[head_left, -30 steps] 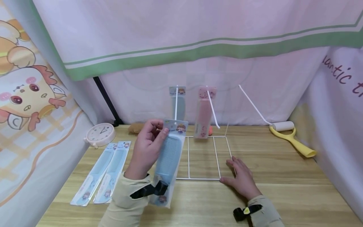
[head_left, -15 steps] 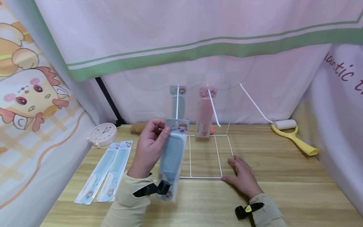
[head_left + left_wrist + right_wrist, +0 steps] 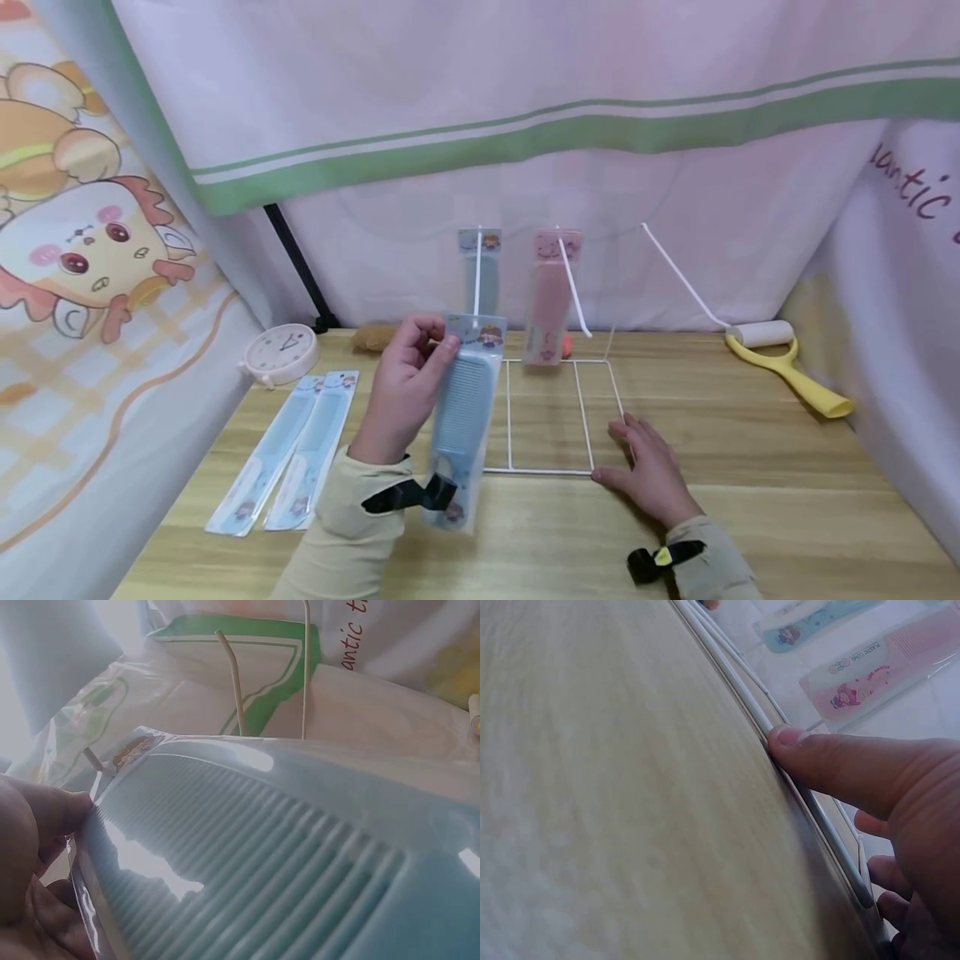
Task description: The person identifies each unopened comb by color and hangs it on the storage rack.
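Observation:
My left hand (image 3: 405,379) pinches the top card of a packaged blue comb (image 3: 461,408) between thumb and fingers, just in front of a white hook (image 3: 478,271). The hook's tip shows at the top of the pack in the left wrist view. Farther back on that hook hangs another packaged blue comb (image 3: 487,279). A packaged pink comb (image 3: 550,300) hangs from the middle hook. My right hand (image 3: 648,471) holds the front right corner of the white wire rack (image 3: 540,472), thumb on the front bar and fingers along the side bar.
Two packaged blue combs (image 3: 264,454) lie side by side on the table's left. Behind them stands a pink clock (image 3: 281,354). A third hook (image 3: 682,271) has nothing on it. At the right lies a yellow-handled roller (image 3: 795,375). Curtains surround the table.
The head view has turned slightly left, so everything shifts right in it. The held comb's lower end has swung up a little; its top stays at the hook tip. The right hand keeps its place.

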The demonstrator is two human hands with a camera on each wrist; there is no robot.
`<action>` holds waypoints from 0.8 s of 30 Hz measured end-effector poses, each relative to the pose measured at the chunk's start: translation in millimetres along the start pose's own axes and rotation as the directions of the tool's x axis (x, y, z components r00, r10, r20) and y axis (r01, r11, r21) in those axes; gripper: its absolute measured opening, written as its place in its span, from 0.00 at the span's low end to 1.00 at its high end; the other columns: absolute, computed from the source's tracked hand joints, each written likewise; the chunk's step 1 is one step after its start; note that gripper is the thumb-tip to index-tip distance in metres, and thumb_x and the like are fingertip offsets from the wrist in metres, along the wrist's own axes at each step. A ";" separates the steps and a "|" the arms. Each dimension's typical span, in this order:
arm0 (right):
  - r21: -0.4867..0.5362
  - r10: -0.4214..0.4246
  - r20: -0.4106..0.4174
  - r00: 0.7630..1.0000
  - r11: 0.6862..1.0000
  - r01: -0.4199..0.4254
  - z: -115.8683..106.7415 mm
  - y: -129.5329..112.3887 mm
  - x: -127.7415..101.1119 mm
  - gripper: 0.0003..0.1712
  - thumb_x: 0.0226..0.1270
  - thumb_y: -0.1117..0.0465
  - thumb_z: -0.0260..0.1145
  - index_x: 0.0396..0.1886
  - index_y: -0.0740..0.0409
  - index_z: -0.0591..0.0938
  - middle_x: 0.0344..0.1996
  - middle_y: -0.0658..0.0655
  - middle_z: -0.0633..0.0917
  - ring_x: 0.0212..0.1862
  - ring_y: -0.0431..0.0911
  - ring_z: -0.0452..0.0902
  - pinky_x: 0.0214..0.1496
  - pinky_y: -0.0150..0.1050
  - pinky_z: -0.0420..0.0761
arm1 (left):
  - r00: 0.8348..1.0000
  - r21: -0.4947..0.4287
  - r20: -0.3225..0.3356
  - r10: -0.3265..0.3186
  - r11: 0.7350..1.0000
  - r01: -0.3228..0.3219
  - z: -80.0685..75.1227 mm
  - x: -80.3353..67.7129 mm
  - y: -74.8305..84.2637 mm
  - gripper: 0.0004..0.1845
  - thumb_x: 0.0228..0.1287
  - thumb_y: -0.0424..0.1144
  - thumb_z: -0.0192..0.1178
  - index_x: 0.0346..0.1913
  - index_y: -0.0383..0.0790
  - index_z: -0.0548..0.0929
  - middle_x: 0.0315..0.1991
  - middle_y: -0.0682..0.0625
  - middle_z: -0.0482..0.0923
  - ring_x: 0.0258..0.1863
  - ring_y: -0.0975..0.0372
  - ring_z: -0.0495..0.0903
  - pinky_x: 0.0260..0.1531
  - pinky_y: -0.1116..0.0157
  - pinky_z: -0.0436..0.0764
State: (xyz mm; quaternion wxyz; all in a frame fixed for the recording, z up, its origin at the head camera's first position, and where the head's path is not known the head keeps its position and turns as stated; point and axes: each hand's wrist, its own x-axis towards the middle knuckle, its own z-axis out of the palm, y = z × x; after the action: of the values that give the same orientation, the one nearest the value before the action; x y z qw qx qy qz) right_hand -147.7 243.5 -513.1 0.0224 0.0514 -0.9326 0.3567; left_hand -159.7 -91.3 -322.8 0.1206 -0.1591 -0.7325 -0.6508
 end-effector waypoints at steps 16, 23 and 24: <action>0.004 0.022 0.005 1.000 1.000 -0.022 -1.2 1.6 -3.0 0.50 0.50 0.41 0.79 0.68 0.62 0.73 0.75 0.70 0.60 0.76 0.69 0.48 0.71 0.72 0.45 | 0.998 0.013 0.015 -0.066 0.998 0.066 0.4 4.3 -16.8 0.06 0.75 0.37 0.56 0.47 0.40 0.73 0.41 0.45 0.73 0.36 0.54 0.75 0.33 0.66 0.81; -0.001 0.005 -0.011 1.000 1.000 -0.005 -3.8 -0.6 -1.2 0.51 0.49 0.40 0.79 0.68 0.62 0.73 0.74 0.69 0.62 0.75 0.68 0.49 0.71 0.72 0.45 | 0.996 0.036 0.021 -0.088 0.996 0.087 1.0 15.3 -20.5 0.07 0.76 0.40 0.56 0.46 0.39 0.73 0.42 0.44 0.74 0.37 0.54 0.76 0.34 0.64 0.84; -0.001 0.004 -0.012 1.000 1.000 -0.004 -3.8 -0.8 -1.1 0.51 0.50 0.40 0.79 0.68 0.62 0.73 0.74 0.69 0.62 0.75 0.68 0.49 0.72 0.72 0.45 | 0.996 0.038 0.022 -0.088 0.995 0.088 1.3 17.1 -21.4 0.08 0.76 0.40 0.56 0.46 0.38 0.73 0.42 0.44 0.74 0.37 0.54 0.76 0.34 0.64 0.84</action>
State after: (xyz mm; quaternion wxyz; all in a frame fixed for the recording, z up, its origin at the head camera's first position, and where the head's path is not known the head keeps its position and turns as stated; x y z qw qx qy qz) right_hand -146.4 245.6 -509.9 0.0274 0.0472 -0.9327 0.3564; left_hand -183.7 -90.9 -336.0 0.0861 -0.1321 -0.7523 -0.6397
